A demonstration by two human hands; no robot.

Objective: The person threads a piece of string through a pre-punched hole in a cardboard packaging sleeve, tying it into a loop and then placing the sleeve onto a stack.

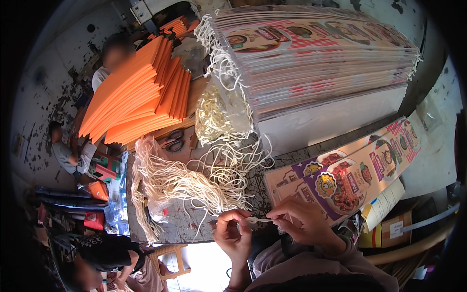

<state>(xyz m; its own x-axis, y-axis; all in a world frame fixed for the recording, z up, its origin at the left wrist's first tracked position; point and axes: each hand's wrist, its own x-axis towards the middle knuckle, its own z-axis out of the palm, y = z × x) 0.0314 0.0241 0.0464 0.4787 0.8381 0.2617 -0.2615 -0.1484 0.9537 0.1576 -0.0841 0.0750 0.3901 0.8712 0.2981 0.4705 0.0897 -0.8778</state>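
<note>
Just past the table's near edge, my left hand (232,236) pinches a short white cord (261,220) between thumb and fingertips. My right hand (306,223) grips the other end, so the cord spans the small gap between them. A small loop or knot seems to sit by my left fingers; its exact form is too small to tell. Beneath my right wrist lie long printed cardboard sheets (343,182) in purple and tan with food pictures. A loose bundle of white cords (194,187) spreads over the table left of my hands.
A tall stack of printed sheets (321,68) with corded ends stands at the back right. Behind the cords are a bag of yellowish pieces (214,114), scissors (173,141) and fanned orange sheets (141,97). Other people sit at left. A cardboard box (394,228) stands at right.
</note>
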